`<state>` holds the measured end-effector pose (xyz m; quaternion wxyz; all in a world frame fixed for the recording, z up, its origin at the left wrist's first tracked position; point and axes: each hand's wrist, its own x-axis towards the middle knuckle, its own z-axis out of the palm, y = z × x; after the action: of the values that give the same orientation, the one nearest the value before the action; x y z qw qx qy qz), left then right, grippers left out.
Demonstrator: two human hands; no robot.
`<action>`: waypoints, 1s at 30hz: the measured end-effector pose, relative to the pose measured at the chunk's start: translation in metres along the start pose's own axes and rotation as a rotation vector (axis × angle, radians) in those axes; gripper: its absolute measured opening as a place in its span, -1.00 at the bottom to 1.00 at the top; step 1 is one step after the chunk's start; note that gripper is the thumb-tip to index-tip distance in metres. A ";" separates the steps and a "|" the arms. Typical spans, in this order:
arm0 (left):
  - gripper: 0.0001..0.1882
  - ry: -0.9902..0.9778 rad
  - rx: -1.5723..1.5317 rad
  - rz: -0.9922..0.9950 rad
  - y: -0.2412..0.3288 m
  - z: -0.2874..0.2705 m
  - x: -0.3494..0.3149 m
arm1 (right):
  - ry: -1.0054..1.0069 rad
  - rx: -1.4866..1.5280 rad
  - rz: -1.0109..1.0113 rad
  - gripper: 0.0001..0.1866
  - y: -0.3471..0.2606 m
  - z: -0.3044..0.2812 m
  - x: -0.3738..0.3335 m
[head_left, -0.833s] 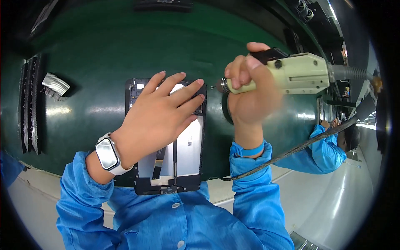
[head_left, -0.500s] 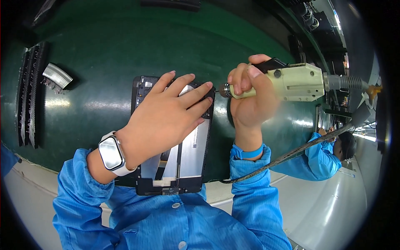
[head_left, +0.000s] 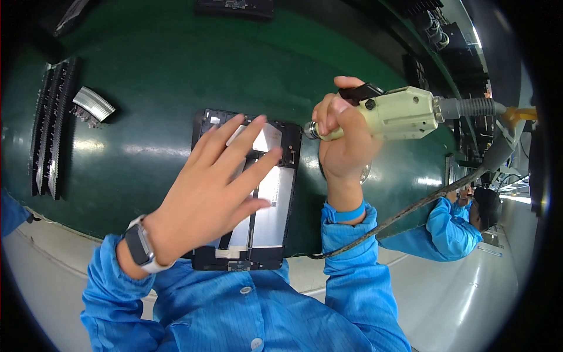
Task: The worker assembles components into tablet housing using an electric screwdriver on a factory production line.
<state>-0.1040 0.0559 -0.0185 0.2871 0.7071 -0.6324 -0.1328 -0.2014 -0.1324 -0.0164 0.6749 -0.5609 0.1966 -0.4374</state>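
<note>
An opened tablet (head_left: 275,226) lies on the green work surface in front of me, its black frame and silvery inner panels showing. My left hand (head_left: 205,190) is over its left and middle part with fingers spread and nothing in them. Whether the fingertips touch the tablet, I cannot tell. My right hand (head_left: 349,135) is wrapped round a pale yellow-green electric screwdriver (head_left: 404,114) with a black lever on top. The tool lies sideways, its nose pointing left beside the tablet's upper right edge. Its bit is hard to make out.
Dark ridged strips (head_left: 53,129) stand at the left, with a curved row of silvery metal pieces (head_left: 95,104) near them. A dark part (head_left: 234,7) lies at the far edge. A cable (head_left: 404,207) crosses by my right forearm. Another person in blue (head_left: 451,229) sits at the right.
My left hand has drawn back leftward from the tablet's upper right edge, with its fingers spread wider. The screwdriver and my right hand have shifted slightly left in view.
</note>
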 end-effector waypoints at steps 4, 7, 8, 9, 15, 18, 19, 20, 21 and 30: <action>-0.35 0.190 -0.150 -0.070 -0.005 -0.014 -0.057 | 0.057 0.006 0.037 -0.79 0.001 0.000 -0.002; -0.42 0.212 -0.170 -0.358 0.005 -0.023 -0.101 | 0.053 0.057 -0.051 -0.76 0.007 -0.006 -0.006; -0.46 0.254 -0.202 -0.393 0.006 -0.018 -0.110 | 0.073 0.049 -0.105 -0.74 0.008 -0.006 -0.010; -0.48 0.193 -0.267 -0.492 0.009 -0.019 -0.122 | 0.090 0.053 -0.152 -0.72 0.012 -0.004 -0.015; -0.21 0.026 -0.624 -0.634 0.044 -0.023 -0.114 | 0.069 0.143 -0.032 -0.70 -0.001 0.035 -0.048; -0.03 -0.023 -0.798 -0.722 0.039 -0.033 -0.117 | -0.062 0.055 -0.084 -0.67 0.011 0.052 -0.062; -0.03 -0.024 -0.792 -0.710 0.038 -0.031 -0.118 | -0.101 -0.014 -0.105 -0.67 0.012 0.053 -0.063; -0.02 0.001 -0.974 -0.740 0.036 -0.026 -0.121 | -0.123 -0.036 -0.132 -0.69 0.010 0.052 -0.062; -0.01 0.023 -1.159 -0.766 0.034 -0.020 -0.124 | -0.118 -0.039 -0.145 -0.69 0.007 0.052 -0.059; -0.32 -0.055 -1.324 -0.608 -0.007 -0.066 -0.088 | 0.125 -0.276 -0.322 -0.68 -0.035 -0.029 -0.024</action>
<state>-0.0763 0.1569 0.0146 0.5891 0.5261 -0.2019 -0.5792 -0.2494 -0.1297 0.0016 0.4996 -0.6438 0.2042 -0.5424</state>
